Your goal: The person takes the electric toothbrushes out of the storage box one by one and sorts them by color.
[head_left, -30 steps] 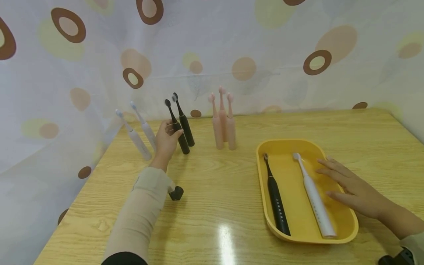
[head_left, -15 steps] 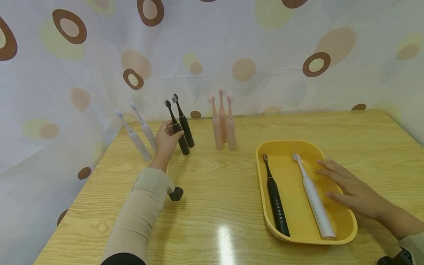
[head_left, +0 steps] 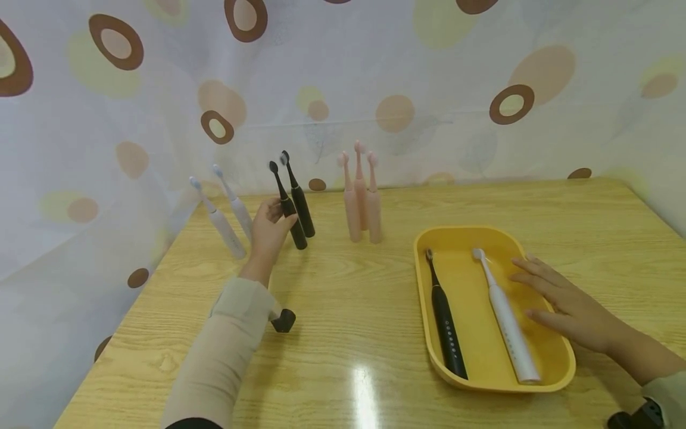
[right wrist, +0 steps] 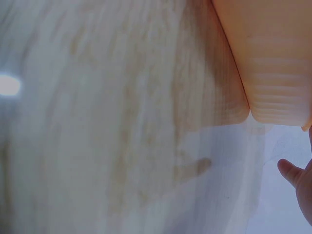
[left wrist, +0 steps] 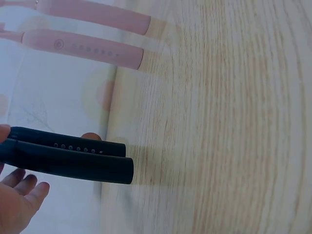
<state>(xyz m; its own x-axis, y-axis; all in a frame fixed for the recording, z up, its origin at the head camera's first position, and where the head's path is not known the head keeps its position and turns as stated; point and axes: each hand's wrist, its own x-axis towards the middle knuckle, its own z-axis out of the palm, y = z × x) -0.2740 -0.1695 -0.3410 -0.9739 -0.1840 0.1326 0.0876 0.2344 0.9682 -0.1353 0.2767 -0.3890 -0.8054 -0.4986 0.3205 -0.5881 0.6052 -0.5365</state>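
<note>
Two black electric toothbrushes stand side by side at the back of the table. My left hand (head_left: 266,232) pinches the handle of the front black electric toothbrush (head_left: 297,233), thumb across it. Right behind is the rear black electric toothbrush (head_left: 303,213). In the left wrist view the two handles overlap, the nearer black handle (left wrist: 73,165) lying between thumb and fingers. My right hand (head_left: 576,307) rests with spread, straight fingers over the right rim of a yellow tray (head_left: 474,345). Inside lie a black electric toothbrush (head_left: 448,328) and a white one (head_left: 511,330).
Two white electric toothbrushes (head_left: 225,229) stand left of my left hand. Three pink electric toothbrushes (head_left: 362,208) are grouped upright to its right. A patterned cloth (head_left: 343,71) hangs behind the wooden table (head_left: 343,310).
</note>
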